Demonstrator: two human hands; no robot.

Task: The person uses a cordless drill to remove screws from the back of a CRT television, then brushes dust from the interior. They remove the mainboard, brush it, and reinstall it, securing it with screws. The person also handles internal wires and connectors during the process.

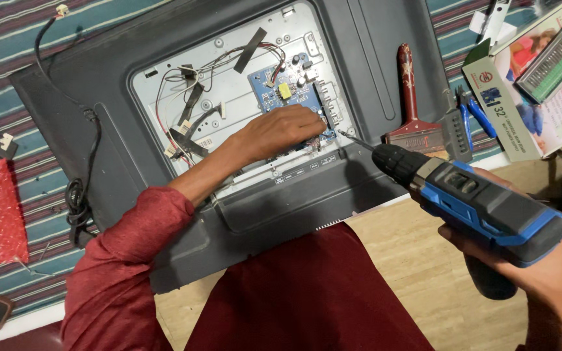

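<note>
Right hand (541, 266) is wrapped tight around a blue-and-black cordless screwdriver (469, 195), its bit aimed at the blue circuit board (287, 91) inside an opened television back panel (229, 130). Left hand (281, 130) lies on the board's lower edge, fingers together, seemingly steadying it.

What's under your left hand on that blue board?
The left hand rests on the blue circuit board's lower half. Above it show a yellow part, connectors and wires. The board's lower edge and whatever the fingertips press are covered.
</note>
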